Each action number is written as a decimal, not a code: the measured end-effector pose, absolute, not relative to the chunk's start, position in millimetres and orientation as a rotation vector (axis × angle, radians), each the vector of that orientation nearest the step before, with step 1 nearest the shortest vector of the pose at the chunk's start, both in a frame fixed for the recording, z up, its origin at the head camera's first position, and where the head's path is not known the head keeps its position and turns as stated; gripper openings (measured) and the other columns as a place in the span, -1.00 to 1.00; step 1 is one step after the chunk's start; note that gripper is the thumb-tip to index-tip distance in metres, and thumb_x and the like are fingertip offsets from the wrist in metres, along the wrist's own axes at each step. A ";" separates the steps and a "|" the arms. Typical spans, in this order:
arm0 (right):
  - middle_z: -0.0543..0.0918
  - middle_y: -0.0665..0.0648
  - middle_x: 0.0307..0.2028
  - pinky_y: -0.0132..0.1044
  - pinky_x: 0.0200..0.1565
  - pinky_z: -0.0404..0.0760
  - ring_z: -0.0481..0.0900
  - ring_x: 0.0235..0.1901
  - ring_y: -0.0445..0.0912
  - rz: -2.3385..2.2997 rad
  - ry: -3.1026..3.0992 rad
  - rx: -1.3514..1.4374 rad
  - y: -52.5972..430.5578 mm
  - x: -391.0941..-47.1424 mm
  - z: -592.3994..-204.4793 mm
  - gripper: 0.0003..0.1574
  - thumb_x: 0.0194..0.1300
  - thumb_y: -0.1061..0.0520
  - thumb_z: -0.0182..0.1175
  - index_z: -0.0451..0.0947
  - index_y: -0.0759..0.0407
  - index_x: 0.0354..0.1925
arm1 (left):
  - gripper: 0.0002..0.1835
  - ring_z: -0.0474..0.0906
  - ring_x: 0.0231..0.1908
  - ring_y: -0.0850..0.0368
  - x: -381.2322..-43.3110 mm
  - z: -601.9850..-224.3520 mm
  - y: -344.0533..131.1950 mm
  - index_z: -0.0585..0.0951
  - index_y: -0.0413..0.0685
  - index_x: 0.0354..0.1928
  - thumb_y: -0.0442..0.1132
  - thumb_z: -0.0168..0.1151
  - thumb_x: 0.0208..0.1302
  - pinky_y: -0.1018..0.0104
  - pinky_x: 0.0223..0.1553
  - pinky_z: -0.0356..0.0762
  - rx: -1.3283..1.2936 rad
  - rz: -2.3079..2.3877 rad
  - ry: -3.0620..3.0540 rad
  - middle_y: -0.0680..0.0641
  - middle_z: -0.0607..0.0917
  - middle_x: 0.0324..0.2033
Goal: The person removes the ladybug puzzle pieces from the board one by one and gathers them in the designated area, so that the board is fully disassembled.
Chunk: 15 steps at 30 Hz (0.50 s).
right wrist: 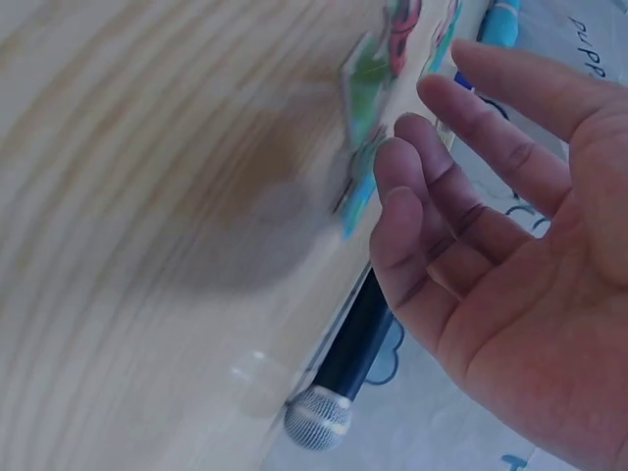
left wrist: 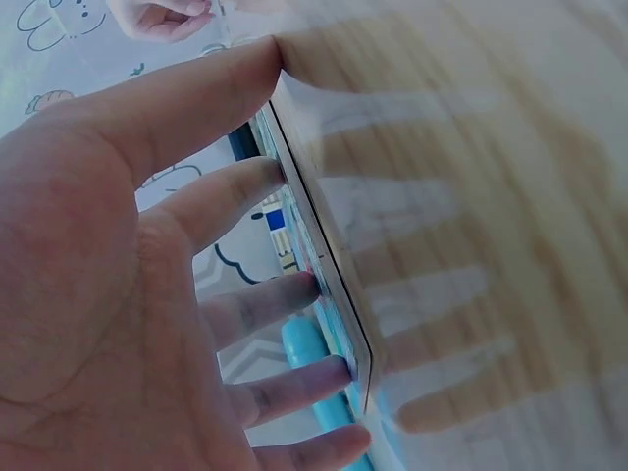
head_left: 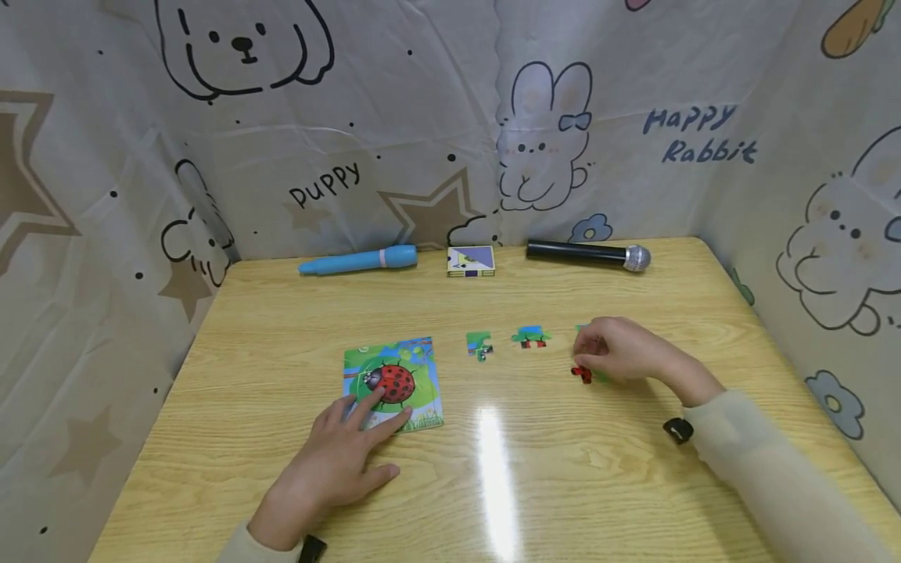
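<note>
Left hand (head_left: 341,453) palm down with fingers (head_left: 391,424) spread, thumb (head_left: 378,476) out to the side, right arm (head_left: 760,461) stretched forward and inward, right hand (head_left: 621,349) with fingers loosely bent

Head cam was honestly decent, soft even light and mostly sharp. Main annoyance was a long white glare streak on the table (head_left: 563,461), between the left hand (head_left: 341,450) and right hand (head_left: 622,348) but closer to the person. A soft shadow lay under the right sleeve (head_left: 753,453). Wrist cams looked way dimmer and bluish. On the left one, the glossy tabletop mirrored the hand and the wood grain went mushy. On the right one, a fuzzy shadow spread beside the fingertips (right wrist: 400,157), with smeary puzzle pieces (right wrist: 365,88) just past them.
</note>
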State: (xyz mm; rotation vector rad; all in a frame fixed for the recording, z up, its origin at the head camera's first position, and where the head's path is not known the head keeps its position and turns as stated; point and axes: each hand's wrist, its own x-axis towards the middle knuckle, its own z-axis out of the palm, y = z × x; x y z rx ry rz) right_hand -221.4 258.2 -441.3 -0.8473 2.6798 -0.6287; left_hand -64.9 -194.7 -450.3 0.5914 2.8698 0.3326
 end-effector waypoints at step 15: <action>0.70 -0.03 -0.28 -0.28 -0.17 0.60 0.57 -0.29 -0.18 -0.687 2.622 -1.082 179.5 -225.2 -445.5 -0.88 0.45 0.10 0.34 0.78 0.08 -0.13 | -0.20 0.25 0.46 -0.40 -65.3 -451.1 -193.8 0.33 0.47 0.58 0.22 0.38 0.34 -0.43 0.49 0.17 0.592 0.286 2.890 -0.32 0.25 0.56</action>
